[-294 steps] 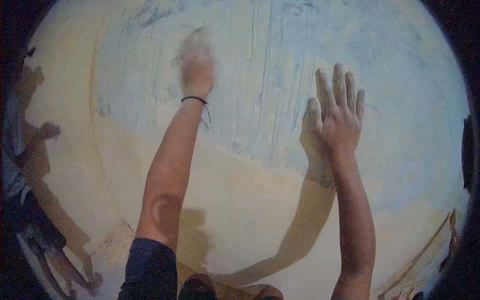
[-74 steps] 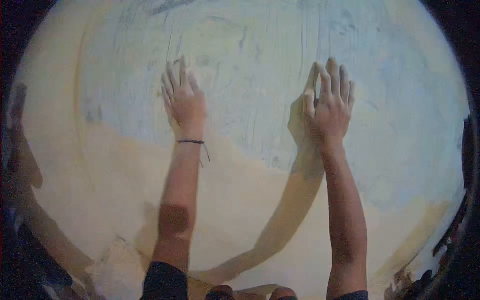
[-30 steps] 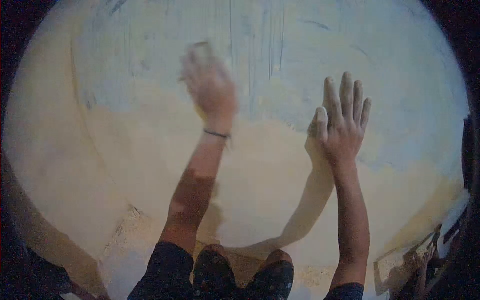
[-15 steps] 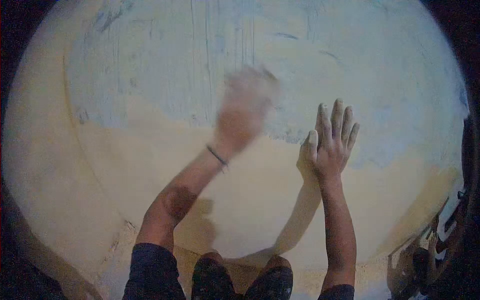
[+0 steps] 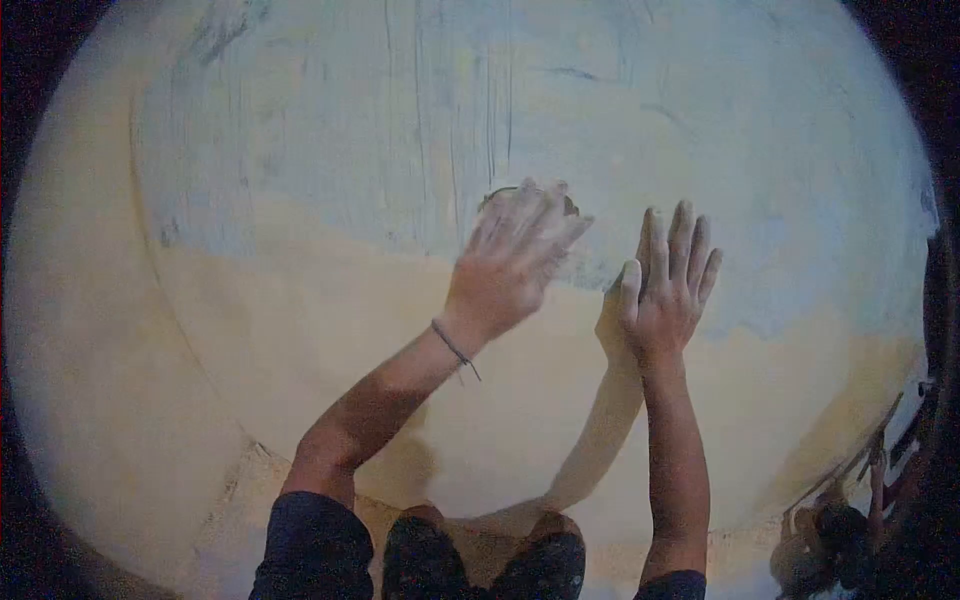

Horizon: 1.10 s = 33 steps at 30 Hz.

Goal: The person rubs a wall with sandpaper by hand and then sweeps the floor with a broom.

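Observation:
My left hand (image 5: 510, 255), with a thin cord round its wrist, presses a dark-edged pad (image 5: 497, 193) against the wall (image 5: 330, 330). Most of the pad is hidden beneath the fingers, so its exact kind cannot be made out. The fingers are slightly blurred and look whitish with dust. Further right, my right hand (image 5: 670, 290) lies open and flat on the wall, fingers pointing up and holding nothing. Pale dust coats its fingertips too. Both hands are near the border between the light-blue upper area and the cream lower area.
Dark streaks and scuffs mark the blue part of the wall. My knees (image 5: 480, 550) are close to its foot. At the lower right edge, another person (image 5: 840, 540) appears small and dim. Shadows of my arms fall on the cream area.
My left hand has moved down and slightly right along the wall with the pad, and is less blurred. My right hand has stayed almost in place. The person at lower right has shifted.

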{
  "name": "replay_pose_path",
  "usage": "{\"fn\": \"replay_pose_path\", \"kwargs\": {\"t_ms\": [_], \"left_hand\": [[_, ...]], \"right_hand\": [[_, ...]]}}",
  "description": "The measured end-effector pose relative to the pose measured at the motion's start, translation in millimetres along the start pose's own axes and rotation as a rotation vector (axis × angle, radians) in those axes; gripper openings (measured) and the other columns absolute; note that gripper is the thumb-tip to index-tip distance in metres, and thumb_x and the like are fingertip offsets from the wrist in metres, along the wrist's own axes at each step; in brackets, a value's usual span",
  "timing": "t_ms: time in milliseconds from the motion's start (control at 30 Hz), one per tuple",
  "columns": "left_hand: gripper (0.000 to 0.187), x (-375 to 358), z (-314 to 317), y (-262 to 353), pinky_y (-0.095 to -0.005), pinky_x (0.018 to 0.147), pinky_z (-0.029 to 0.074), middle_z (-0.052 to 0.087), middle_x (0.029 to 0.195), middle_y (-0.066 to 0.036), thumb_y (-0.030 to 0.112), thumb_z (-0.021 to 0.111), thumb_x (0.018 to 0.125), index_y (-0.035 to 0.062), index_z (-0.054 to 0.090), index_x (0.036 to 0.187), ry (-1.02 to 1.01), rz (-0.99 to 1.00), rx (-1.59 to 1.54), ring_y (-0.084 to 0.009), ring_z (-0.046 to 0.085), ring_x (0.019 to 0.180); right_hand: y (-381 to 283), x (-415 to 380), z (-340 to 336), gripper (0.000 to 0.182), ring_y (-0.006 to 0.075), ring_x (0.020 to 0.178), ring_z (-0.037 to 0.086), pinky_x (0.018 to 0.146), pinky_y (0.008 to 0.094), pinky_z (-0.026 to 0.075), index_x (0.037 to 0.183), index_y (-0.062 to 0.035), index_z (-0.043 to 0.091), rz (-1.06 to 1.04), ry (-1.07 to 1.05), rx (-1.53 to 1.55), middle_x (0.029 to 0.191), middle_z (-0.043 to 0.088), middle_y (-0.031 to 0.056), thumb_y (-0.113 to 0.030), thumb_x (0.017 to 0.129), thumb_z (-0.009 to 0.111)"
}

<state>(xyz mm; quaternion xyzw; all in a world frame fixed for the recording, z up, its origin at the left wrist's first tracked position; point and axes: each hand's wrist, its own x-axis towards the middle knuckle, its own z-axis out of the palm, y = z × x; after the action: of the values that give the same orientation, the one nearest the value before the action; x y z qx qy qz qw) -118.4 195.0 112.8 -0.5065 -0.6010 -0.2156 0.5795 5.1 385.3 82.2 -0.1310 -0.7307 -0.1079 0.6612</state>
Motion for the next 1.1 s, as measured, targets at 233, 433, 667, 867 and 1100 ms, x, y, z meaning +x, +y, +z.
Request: {"fn": "replay_pose_path", "kwargs": {"t_ms": [233,433,667,867,1100], "left_hand": [[0.057,-5,-33,-162,-0.0557,0.122,0.024,0.036,0.159,-0.018,0.012,0.049,0.099,-0.0013,0.035,0.152,0.255,-0.548,0.744,-0.0402,0.029,0.149],[0.054,3,29,23,-0.0585,0.121,0.021,0.036,0.158,-0.023,0.024,0.048,0.101,0.0044,0.041,0.151,0.201,-0.325,0.265,-0.0410,0.028,0.149],[0.056,12,-21,-145,-0.0558,0.122,0.020,0.037,0.159,-0.019,0.023,0.048,0.102,0.0130,0.037,0.156,0.398,-0.517,0.736,-0.0382,0.029,0.149],[0.056,41,7,-5,-0.0545,0.124,0.019,0.041,0.156,-0.018,0.019,0.052,0.098,0.0109,0.043,0.152,0.223,-0.106,0.306,-0.0372,0.031,0.148],[0.046,88,-49,-103,-0.0539,0.125,0.012,0.041,0.158,-0.013,0.016,0.039,0.104,0.0124,0.049,0.149,0.370,-0.237,0.446,-0.0362,0.032,0.148]], "right_hand": [[13,6,3,0.060,0.0347,0.154,0.021,0.123,0.0599,0.011,0.154,-0.0239,0.044,-0.010,0.037,0.023,0.167,0.027,0.0080,-0.037,0.095,0.044],[7,8,-2,0.060,0.0348,0.154,0.022,0.124,0.0586,0.012,0.155,-0.0248,0.043,0.008,0.067,0.053,0.167,0.026,0.0076,-0.036,0.095,0.044],[39,-16,-8,0.058,0.0355,0.154,0.020,0.124,0.0590,0.011,0.154,-0.0251,0.043,-0.065,0.017,0.025,0.167,0.027,0.0092,-0.038,0.098,0.044],[20,-13,-17,0.057,0.0360,0.155,0.018,0.124,0.0595,0.009,0.153,-0.0244,0.045,0.016,0.054,0.037,0.167,0.025,0.0095,-0.036,0.097,0.044],[41,-6,-24,0.058,0.0360,0.155,0.017,0.123,0.0615,0.006,0.153,-0.0245,0.046,-0.050,-0.044,0.049,0.167,0.025,0.0109,-0.037,0.097,0.044]]}}
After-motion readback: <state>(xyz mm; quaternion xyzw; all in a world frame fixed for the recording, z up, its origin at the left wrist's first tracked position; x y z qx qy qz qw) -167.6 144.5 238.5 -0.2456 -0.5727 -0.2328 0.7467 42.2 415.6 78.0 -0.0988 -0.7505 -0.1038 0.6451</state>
